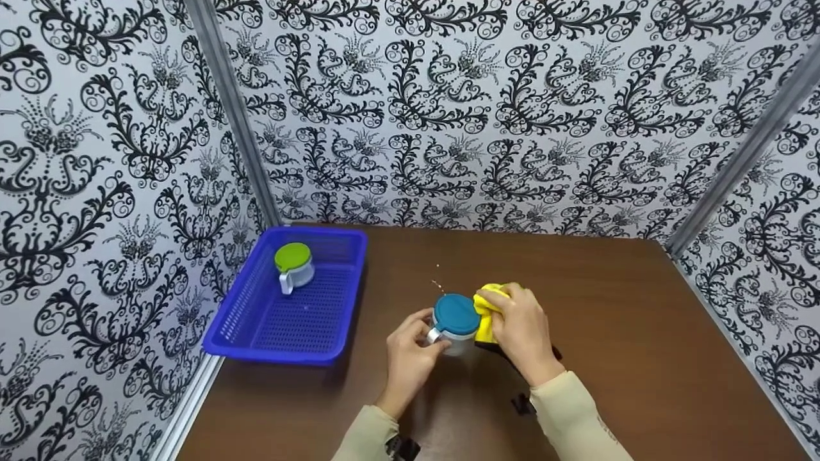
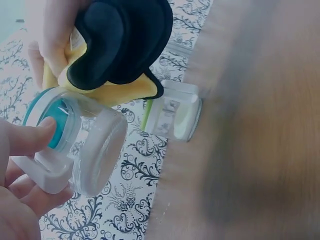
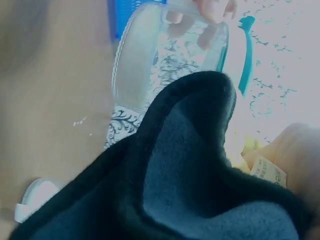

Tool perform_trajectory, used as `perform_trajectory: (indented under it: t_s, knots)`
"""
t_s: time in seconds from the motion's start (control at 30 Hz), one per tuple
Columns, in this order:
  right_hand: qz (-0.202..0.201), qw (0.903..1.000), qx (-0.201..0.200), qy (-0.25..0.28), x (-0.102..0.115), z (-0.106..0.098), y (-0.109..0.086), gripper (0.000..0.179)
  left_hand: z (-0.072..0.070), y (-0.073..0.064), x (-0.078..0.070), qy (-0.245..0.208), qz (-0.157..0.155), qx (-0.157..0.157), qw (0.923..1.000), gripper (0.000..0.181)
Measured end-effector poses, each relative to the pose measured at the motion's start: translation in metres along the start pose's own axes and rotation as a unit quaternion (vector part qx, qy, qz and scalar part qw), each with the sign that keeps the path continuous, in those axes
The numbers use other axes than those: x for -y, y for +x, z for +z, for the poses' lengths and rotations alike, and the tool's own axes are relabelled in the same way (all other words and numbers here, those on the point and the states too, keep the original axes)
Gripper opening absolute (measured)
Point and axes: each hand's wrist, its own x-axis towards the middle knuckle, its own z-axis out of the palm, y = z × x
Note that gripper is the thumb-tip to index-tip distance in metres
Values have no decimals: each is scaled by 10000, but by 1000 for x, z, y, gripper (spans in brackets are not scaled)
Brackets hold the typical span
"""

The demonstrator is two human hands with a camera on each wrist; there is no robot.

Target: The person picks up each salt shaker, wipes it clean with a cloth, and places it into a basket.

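My left hand (image 1: pixel 410 358) grips a clear seasoning jar (image 2: pixel 90 135) by its white handle side, the thumb near the teal-blue lid (image 1: pixel 456 314). In the head view the jar is tilted slightly above the table. My right hand (image 1: pixel 522 326) holds a bunched cloth (image 1: pixel 487 323), yellow on one side and dark with a black edge on the other. The cloth touches or nearly touches the jar's right side. Its dark folds (image 3: pixel 190 150) hide much of the right wrist view, and the right fingertips are partly covered.
A blue-purple plastic basket (image 1: pixel 349 294) stands at the left with a green-lidded jar (image 1: pixel 295 266) inside. The left wrist view shows a green-edged clear container (image 2: pixel 172 112) on the brown table (image 1: pixel 615 294). Small white specks (image 1: pixel 437 283) lie behind the held jar. Patterned walls (image 1: pixel 448 115) enclose the table.
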Motion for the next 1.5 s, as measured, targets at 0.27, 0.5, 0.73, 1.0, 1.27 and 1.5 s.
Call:
perform_trajectory:
  t_s: [0.27, 0.5, 0.73, 1.0, 1.27, 1.5]
  knots:
    - [-68, 9994, 261, -209, -1, 10, -5, 42, 1, -2, 3, 284, 49, 19, 9996, 38]
    - [-399, 9980, 498, -31, 15, 10, -8, 34, 2, -2, 4, 479, 245, 33, 9985, 36]
    - [-1208, 9915, 469, 148, 36, 8, -12, 51, 6, -4, 5, 574, 446, -28, 9973, 35]
    - [-1755, 9834, 342, 313, 43, 9, -13, 43, 5, -4, 4, 700, 413, 39, 9967, 36]
    - [-1515, 9880, 231, 179, 44, 15, -15, 38, 5, -4, 5, 589, 336, -54, 9977, 35]
    - [-1174, 9928, 227, -10, 29, 17, -13, 40, 2, -7, 6, 556, 303, -144, 9979, 37]
